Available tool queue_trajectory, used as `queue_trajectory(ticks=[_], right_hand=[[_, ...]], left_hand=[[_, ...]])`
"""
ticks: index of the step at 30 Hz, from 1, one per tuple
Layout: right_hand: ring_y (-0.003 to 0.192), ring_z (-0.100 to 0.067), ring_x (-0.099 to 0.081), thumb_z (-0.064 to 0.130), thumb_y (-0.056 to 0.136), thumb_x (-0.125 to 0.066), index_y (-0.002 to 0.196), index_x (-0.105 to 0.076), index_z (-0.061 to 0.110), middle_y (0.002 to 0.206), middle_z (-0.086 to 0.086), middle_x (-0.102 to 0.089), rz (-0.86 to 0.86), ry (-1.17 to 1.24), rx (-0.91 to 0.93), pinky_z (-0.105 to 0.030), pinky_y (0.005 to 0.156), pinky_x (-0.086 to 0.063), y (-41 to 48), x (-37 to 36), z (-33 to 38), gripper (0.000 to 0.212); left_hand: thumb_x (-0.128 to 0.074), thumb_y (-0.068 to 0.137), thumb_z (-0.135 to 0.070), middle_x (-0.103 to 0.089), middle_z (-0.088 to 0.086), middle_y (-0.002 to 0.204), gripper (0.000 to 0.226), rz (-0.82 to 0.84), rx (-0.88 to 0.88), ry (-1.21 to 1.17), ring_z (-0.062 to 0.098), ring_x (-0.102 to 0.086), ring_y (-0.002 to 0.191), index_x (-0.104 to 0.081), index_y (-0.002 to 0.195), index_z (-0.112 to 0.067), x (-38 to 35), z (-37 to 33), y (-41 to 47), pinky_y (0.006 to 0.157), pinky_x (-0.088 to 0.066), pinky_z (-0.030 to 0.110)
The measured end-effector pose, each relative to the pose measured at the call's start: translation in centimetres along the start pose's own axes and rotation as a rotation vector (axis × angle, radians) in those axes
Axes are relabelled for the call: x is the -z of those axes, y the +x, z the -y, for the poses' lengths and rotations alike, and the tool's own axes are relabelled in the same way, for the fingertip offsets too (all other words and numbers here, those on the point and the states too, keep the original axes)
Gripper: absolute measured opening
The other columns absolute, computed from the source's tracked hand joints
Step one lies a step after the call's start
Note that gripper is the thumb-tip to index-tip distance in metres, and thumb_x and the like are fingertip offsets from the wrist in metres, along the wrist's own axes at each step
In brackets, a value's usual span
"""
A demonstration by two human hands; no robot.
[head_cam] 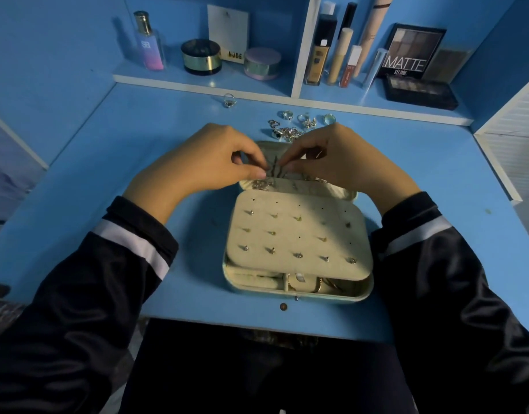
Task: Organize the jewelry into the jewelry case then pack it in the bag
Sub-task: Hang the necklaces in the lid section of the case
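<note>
An open cream jewelry case (296, 291) lies on the blue desk. Its earring panel (299, 234) carries several studs and is folded over the lower tray. Over the case's lid, my left hand (203, 162) and my right hand (338, 162) pinch a thin dark chain (274, 168) between their fingertips. More chain jewelry (261, 184) rests in the lid's pocket. A pile of silver rings (290, 127) sits on the desk just beyond my hands. One single ring (229, 100) lies apart, further left near the shelf edge. No bag is in view.
A raised shelf at the back holds a perfume bottle (148, 43), two round jars (201, 56), foundation tubes (320, 55) and eyeshadow palettes (412, 52). A small brown round thing (283, 306) lies by the desk's front edge. White side panels (514, 150) bound the desk at right.
</note>
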State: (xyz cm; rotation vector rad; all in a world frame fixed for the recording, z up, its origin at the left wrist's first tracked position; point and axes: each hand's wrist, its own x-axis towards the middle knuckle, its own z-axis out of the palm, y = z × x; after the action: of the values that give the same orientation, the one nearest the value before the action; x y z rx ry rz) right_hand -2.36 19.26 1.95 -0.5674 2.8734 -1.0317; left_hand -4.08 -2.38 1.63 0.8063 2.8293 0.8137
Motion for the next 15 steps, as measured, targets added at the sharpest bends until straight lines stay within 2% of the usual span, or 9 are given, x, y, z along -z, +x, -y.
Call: queue_trajectory(ticks=[2,5,8,10,12,15], right_hand=[[0.059,-0.001,-0.050,0.017,0.082,-0.076,0.086,-0.076,0.026,0.075,0.017,-0.068,0.030,0.010,-0.009,-0.010,0.061,-0.041,-0.7,0.4,0.1,0.010],[0.056,0.002,-0.048,0.019,0.080,-0.077,0.086,-0.076,0.028,0.065,0.025,-0.064,0.089,0.030,-0.041,-0.007,0.058,-0.037,-1.5,0.7,0.2,0.010],[0.055,0.002,-0.047,0.019,0.079,-0.078,0.087,-0.076,0.027,0.059,0.028,-0.059,0.116,-0.002,-0.063,-0.006,0.055,-0.035,-1.6,0.5,0.4,0.012],[0.054,0.002,-0.047,0.016,0.080,-0.077,0.087,-0.076,0.025,0.056,0.030,-0.056,0.116,-0.032,-0.061,-0.007,0.054,-0.035,-1.4,0.2,0.5,0.011],[0.056,0.001,-0.046,0.015,0.080,-0.076,0.084,-0.075,0.025,0.056,0.029,-0.056,0.113,-0.056,-0.053,-0.007,0.055,-0.037,-1.1,0.1,0.5,0.011],[0.060,0.008,-0.048,0.013,0.083,-0.073,0.082,-0.072,0.025,0.062,0.025,-0.058,0.128,-0.081,-0.048,-0.004,0.058,-0.037,-0.6,0.1,0.5,0.012]], left_hand=[[-0.076,0.080,-0.038,-0.070,-0.004,0.092,0.014,0.059,0.019,-0.007,0.008,-0.058,0.078,-0.074,0.094,-0.039,-0.1,0.0,-0.1,0.072,-0.046,0.026],[-0.078,0.076,-0.044,-0.069,-0.003,0.092,0.016,0.090,0.033,-0.019,0.012,-0.058,0.080,-0.072,0.091,-0.045,0.0,-0.1,-0.2,0.076,-0.050,0.033],[-0.079,0.076,-0.039,-0.065,-0.001,0.083,0.018,0.086,0.041,-0.008,0.016,-0.058,0.078,-0.074,0.094,-0.039,0.0,-0.4,-0.2,0.071,-0.046,0.030],[-0.079,0.078,-0.035,-0.062,-0.008,0.075,0.016,0.081,0.044,-0.002,0.015,-0.056,0.074,-0.075,0.093,-0.035,0.0,-0.6,-0.1,0.065,-0.043,0.028],[-0.079,0.079,-0.032,-0.058,-0.014,0.069,0.013,0.076,0.049,-0.012,0.012,-0.053,0.069,-0.075,0.091,-0.033,0.0,-0.7,0.0,0.061,-0.039,0.025],[-0.078,0.080,-0.031,-0.059,-0.011,0.069,0.010,0.070,0.041,-0.046,0.009,-0.051,0.066,-0.074,0.089,-0.032,0.0,-0.4,0.1,0.058,-0.038,0.023]])
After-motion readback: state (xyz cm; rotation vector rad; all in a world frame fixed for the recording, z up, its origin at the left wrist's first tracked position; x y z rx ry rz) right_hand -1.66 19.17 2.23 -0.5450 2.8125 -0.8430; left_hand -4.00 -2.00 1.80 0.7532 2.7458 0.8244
